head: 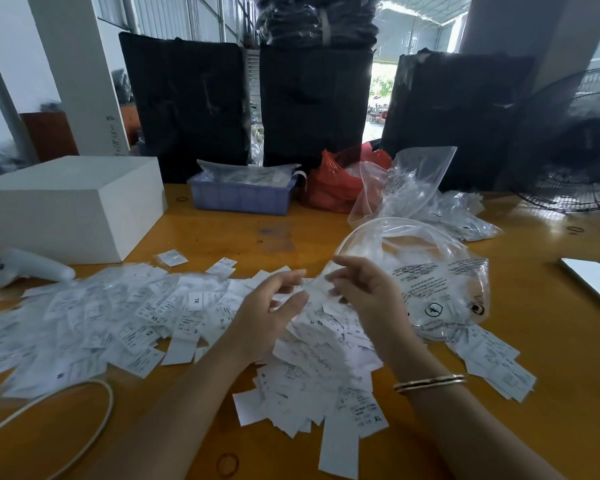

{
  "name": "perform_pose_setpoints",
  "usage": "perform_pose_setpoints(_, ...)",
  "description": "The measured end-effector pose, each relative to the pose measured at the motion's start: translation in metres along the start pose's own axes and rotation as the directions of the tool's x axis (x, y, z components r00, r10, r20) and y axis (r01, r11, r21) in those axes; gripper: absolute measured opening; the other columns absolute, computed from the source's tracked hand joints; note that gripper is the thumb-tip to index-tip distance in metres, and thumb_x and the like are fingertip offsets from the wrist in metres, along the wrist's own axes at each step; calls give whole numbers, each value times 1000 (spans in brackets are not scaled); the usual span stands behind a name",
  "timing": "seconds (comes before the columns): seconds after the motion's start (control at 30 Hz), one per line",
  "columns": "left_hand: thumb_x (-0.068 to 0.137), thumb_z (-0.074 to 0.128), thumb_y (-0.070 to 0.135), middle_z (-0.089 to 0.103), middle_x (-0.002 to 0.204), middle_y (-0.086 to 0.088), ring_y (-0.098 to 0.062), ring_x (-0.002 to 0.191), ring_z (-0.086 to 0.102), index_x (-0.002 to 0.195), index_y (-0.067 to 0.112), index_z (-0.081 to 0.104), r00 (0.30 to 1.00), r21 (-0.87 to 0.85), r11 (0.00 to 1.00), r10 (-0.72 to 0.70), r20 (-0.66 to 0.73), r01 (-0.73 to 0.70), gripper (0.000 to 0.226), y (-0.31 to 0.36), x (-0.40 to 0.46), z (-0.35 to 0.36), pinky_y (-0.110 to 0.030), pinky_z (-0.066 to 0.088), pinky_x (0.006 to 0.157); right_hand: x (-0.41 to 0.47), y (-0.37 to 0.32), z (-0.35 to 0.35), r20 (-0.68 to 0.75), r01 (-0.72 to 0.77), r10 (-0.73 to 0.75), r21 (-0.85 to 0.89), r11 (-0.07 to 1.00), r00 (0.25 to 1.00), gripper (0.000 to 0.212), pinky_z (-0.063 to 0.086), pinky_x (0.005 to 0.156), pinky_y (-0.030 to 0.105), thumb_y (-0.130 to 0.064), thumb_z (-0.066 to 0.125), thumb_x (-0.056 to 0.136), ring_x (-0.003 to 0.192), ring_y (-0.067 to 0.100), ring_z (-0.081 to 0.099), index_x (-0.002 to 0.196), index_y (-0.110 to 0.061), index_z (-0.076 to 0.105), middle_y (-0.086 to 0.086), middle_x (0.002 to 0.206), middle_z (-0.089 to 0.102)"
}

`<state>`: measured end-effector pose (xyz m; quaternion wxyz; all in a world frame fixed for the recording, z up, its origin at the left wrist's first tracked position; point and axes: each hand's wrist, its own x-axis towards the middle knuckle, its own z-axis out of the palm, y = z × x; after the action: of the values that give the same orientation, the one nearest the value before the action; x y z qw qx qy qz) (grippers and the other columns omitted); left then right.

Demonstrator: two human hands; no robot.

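Above the label pile (136, 317), my right hand (361, 289) pinched the clear bag (440, 289) open, left hand (271, 306) loose (gripping nothing); next, I reckoned, a handful goes in.

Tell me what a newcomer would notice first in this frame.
The heap of white size labels spread across the near half of the yellow table draws the eye first. Above its middle, the right hand pinches the rim of a clear plastic bag printed with warnings, and the left hand meets it there, its grip blurred. Three black wrapped bundles stand at the far edge.
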<state>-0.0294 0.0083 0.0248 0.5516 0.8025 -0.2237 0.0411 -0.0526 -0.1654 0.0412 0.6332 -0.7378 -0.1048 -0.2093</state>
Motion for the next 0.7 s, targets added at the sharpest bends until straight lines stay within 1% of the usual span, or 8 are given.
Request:
perform_pose_setpoints(0.1,73,57,57,66,101,22,11,97,58,110,41,59,998,-112,993,-39,45,44,41,1,0,2,-7,45,77,-4,-1,8,109,-45,38,61,997,993,41,52,63,19,12,55,86,72,10,67,98,-26,64,-6,81,71)
perform_pose_setpoints(0.2,83,69,31,72,85,16,2,81,66,88,33,68,999,-106,994,-41,-3,41,5,-3,2,5,-8,47,68,-5,1,8,163,-75,62,72,995,985,42,54,65,19,12,56,85,75,10,68,99,-27,64,-6,81,71)
perform_pose_setpoints(0.27,84,69,15,74,81,9,-4,80,69,82,24,70,995,-163,984,-77,-60,66,10,-6,4,7,-11,49,68,-3,2,5,147,-101,90,74,992,985,37,54,65,21,7,56,87,77,13,68,100,-27,63,-7,83,69)
perform_pose_setpoints(0.37,87,65,10,75,81,3,-6,81,70,84,14,67,977,-318,940,-174,-127,127,5,-6,6,4,-14,49,70,1,5,-5,8,-83,87,-206,975,996,26,55,61,25,-6,53,93,75,20,65,95,-30,65,-8,86,68)
perform_pose_setpoints(0.4,88,64,10,75,81,4,-4,79,70,85,12,66,970,-340,931,-191,-150,130,4,-6,6,3,-12,49,67,2,5,-9,10,-43,51,-413,910,999,22,55,61,24,-11,52,94,72,19,64,96,-28,66,-9,92,68)
perform_pose_setpoints(0.47,89,63,10,75,80,6,-1,75,69,88,12,64,958,-348,928,-208,-195,131,2,-6,6,1,-8,47,61,3,9,-12,176,72,93,-749,659,980,23,50,68,17,-20,49,96,83,13,60,112,-22,64,-6,111,63)
perform_pose_setpoints(0.53,89,63,9,74,76,7,1,71,67,89,13,65,949,-363,923,-218,-229,125,4,-5,6,1,-7,46,58,2,14,-10,294,170,227,-880,445,928,31,45,84,23,-27,42,97,104,15,51,123,-17,57,-1,121,54)
perform_pose_setpoints(0.7,88,63,9,70,74,10,6,68,64,87,19,69,927,-356,928,-226,-300,111,11,-3,5,1,-5,45,58,1,15,-4,294,207,227,-917,341,928,29,43,85,29,-25,35,98,94,17,50,93,-14,61,0,94,59)
